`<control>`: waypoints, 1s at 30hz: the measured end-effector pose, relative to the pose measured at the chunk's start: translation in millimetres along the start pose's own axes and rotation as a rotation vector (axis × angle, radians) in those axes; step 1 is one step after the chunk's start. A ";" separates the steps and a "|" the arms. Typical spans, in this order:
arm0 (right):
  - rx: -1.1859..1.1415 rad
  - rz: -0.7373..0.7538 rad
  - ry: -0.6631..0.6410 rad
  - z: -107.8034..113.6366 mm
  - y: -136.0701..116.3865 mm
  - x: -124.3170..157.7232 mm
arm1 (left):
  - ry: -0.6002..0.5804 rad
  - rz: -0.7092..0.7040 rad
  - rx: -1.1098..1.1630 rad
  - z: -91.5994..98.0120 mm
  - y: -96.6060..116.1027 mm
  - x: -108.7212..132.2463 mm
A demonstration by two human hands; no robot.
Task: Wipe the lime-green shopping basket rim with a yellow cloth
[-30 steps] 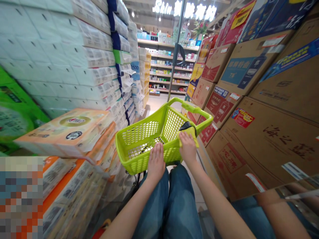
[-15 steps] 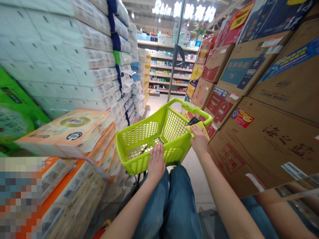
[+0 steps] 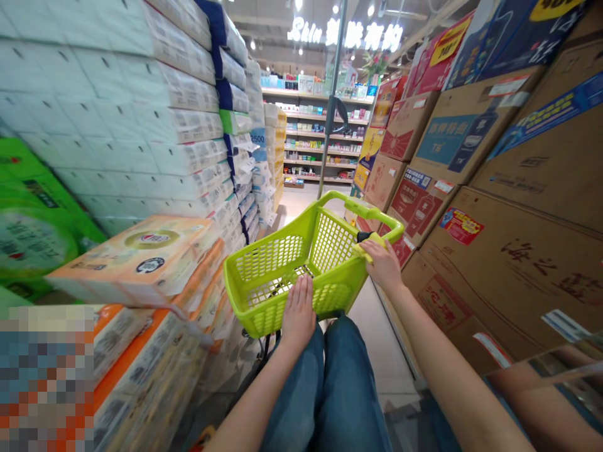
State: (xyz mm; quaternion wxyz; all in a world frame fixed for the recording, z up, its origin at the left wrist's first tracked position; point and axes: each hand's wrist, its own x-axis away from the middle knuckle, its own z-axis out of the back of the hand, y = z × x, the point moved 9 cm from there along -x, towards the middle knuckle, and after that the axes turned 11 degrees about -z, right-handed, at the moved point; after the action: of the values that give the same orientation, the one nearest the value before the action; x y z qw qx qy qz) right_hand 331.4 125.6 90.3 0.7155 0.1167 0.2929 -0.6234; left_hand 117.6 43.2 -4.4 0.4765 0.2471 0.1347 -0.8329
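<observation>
A lime-green shopping cart (image 3: 268,323) stands at an angle before my knees, its lattice basket showing a bare floor. My left hand (image 3: 300,307) lies on the near side of the basket, fingers stretched out and close together over the rim. At the corner below the cart's handle (image 3: 374,213), my right hand (image 3: 384,262) presses a yellow cloth (image 3: 377,239) on the rim, fingers bent over it. A small black part (image 3: 363,236) shows beside the cloth; what it is I cannot tell.
Stacked tissue packs (image 3: 188,125) rise on the left, with an orange tissue pack (image 3: 136,248) jutting out low. Cardboard cartons (image 3: 527,251) wall the right side. Ahead are a metal pole (image 3: 330,113) and shelves (image 3: 301,116) of small goods beyond a pale floor.
My right hand has shifted slightly right and down with the cloth, now covering more of it. The view has shifted a little; my left hand keeps its place on the basket.
</observation>
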 end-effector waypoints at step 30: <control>-0.166 0.142 -0.057 13.8 -71.0 51.8 | 0.107 -0.052 0.275 12.8 59.3 -82.4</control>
State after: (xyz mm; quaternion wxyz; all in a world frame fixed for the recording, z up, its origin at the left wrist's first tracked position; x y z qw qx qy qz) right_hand 269.6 61.6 86.2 0.7732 0.0599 0.3142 -0.5476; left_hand 199.9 67.0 51.6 0.4085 0.3505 0.0510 -0.8412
